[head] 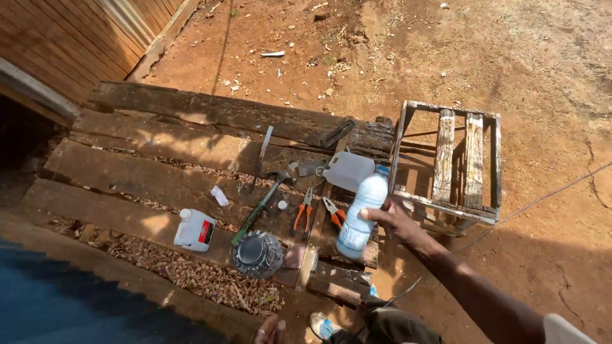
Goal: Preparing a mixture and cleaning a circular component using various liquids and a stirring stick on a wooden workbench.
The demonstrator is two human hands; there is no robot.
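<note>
Observed, left to right across the plank platform (146, 185).

Near the front-left edge of the platform: small white jug with a red label (194, 230), lying on a plank, untouched. Just right of it, a dark round ribbed object (257, 253) at the front edge. A green-handled hammer (261, 204) lies diagonally above it, head toward the middle of the platform; a long flat metal blade (261, 156) runs toward the back edge. Two orange-handled pliers (304, 215) lie side by side near the right end, with a white rectangular jerrycan (346, 171) on its side behind them.

Left hand (269, 330): only the top shows at the bottom edge of view, low and well apart from the tools. Grip state: cannot tell.

Right hand (395, 222): arm stretched forward over the right end of the platform, fingers closed around a clear plastic bottle (362, 213) with a blue cap, held in the air, tilted, cap end pointing away. Grip narrow, wrapped on the bottle's mid-body.

Step in hand, by judgement: the bottle is being carried over the platform's right end, just above the pliers. Setting it down would call for a free patch of plank between pliers and jerrycan.

Beside the right end: an empty weathered wooden crate (449, 165) on bare red soil.
</note>
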